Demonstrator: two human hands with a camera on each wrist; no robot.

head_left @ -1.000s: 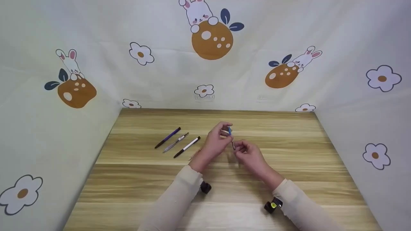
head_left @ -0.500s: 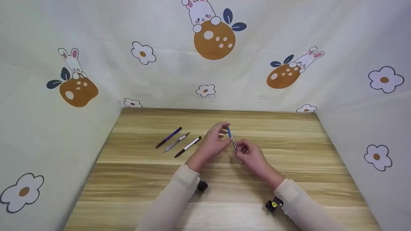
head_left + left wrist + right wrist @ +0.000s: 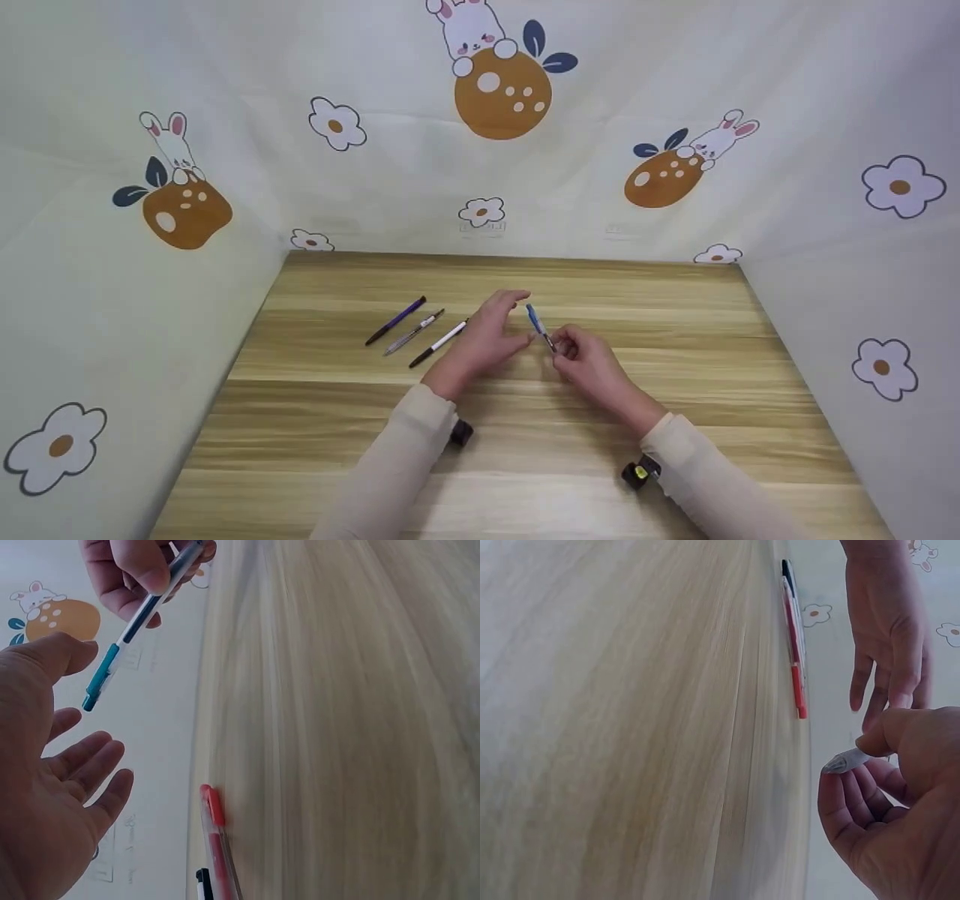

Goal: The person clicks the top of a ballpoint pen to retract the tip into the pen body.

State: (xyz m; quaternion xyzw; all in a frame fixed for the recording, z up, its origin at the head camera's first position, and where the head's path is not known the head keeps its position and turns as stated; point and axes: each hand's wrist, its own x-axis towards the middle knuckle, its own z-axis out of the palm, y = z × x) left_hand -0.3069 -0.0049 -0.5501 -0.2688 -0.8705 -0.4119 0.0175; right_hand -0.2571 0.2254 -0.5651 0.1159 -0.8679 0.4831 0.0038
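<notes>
A clear-barrelled pen [image 3: 535,319] with a blue clip end is pinched near its tip between the thumb and fingers of my right hand [image 3: 592,367]. Its blue end points up and away, toward the left hand. My left hand [image 3: 487,334] is beside that end, thumb and fingers spread apart with a gap around the pen. In the left wrist view, the pen's teal clip [image 3: 103,675] shows between the left thumb and fingers, touching neither. The grey tip [image 3: 846,761] pokes out of the right fingers in the right wrist view.
Left of the hands, a purple pen [image 3: 395,321], a clear pen [image 3: 414,332] and a white pen [image 3: 439,343] lie slanted on the wooden table [image 3: 675,315]. A red pen [image 3: 217,847], hidden in the head view, lies by them. A patterned cloth [image 3: 390,187] encloses the table.
My left hand has let go of the pen's blue end and drawn back to the left, its fingers opening. The right hand keeps hold of the pen, whose blue end now leans further left.
</notes>
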